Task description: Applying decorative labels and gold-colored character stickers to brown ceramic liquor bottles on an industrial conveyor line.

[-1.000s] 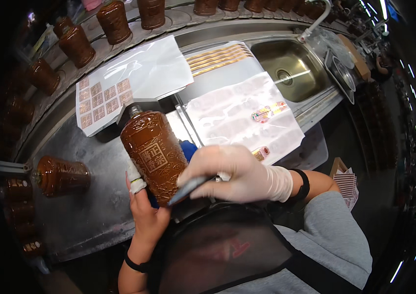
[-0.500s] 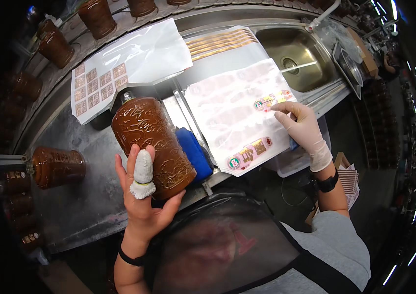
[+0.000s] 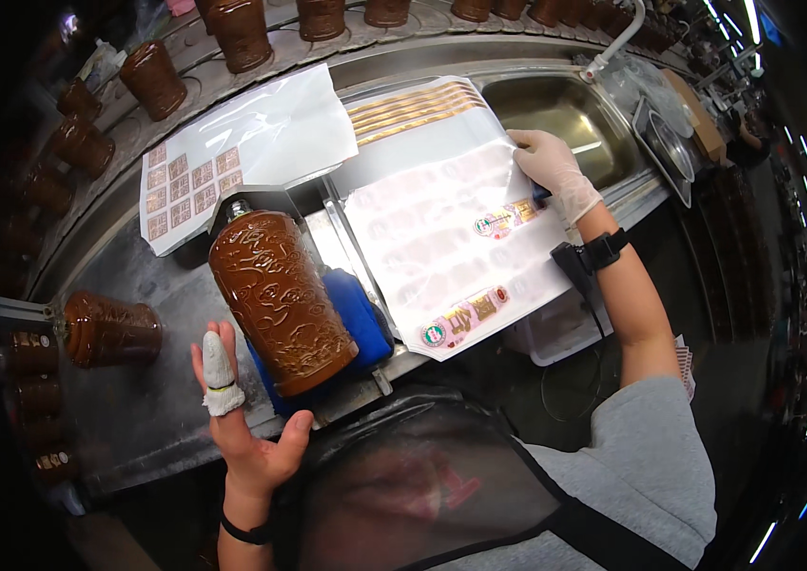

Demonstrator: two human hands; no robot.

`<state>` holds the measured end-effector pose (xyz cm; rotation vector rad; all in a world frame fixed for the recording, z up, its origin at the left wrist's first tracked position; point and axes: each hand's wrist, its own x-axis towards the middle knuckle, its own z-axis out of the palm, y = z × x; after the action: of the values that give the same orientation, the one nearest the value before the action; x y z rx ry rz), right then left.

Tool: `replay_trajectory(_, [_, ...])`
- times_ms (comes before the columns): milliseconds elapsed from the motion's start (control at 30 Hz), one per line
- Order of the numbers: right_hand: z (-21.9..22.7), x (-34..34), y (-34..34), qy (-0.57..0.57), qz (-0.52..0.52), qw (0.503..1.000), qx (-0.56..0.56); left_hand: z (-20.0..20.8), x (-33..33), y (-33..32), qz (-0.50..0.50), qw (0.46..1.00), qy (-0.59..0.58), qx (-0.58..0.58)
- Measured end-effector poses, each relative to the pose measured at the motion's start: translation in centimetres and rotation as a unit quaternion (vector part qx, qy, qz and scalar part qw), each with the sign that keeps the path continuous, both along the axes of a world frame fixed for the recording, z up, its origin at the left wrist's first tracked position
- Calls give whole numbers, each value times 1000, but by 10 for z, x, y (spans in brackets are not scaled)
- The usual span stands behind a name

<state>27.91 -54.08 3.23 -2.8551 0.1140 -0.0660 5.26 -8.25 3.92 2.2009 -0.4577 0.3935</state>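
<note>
A glossy brown embossed bottle (image 3: 280, 295) lies tilted on a blue padded rest (image 3: 354, 309), its neck at a metal bracket (image 3: 261, 198). My left hand (image 3: 256, 457) is open just below and left of the bottle, apart from it, fingers and thumb spread. One of its fingers wears a white wrap (image 3: 221, 371). My right hand (image 3: 555, 171), in a pale glove, has its fingers closed at the far right corner of a white label sheet (image 3: 422, 252). Two colourful labels show on that sheet, an upper label (image 3: 508, 218) and a lower label (image 3: 465, 317).
Another sheet with small square labels (image 3: 275, 124) lies beyond the bottle. Gold-striped sheets (image 3: 418, 109) rest beside a metal sink (image 3: 555, 109). Brown bottles (image 3: 237, 36) line the far conveyor; another bottle (image 3: 113, 328) lies sideways at left. A clear bin (image 3: 555, 333) is below.
My left hand has come off the bottle, moving left and down. My right hand has gone from the upper label to the sheet's far right corner. The bottle sits slightly lower in view.
</note>
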Motion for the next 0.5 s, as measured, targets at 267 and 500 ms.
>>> replay_trajectory(267, [1,-10,6,-72,26,997,-32,1,-5,3,6,1000,17,14])
replay_trajectory(500, [22,-42,28,-162,89,983,16,12,-4,-6,5,999,-28,-25])
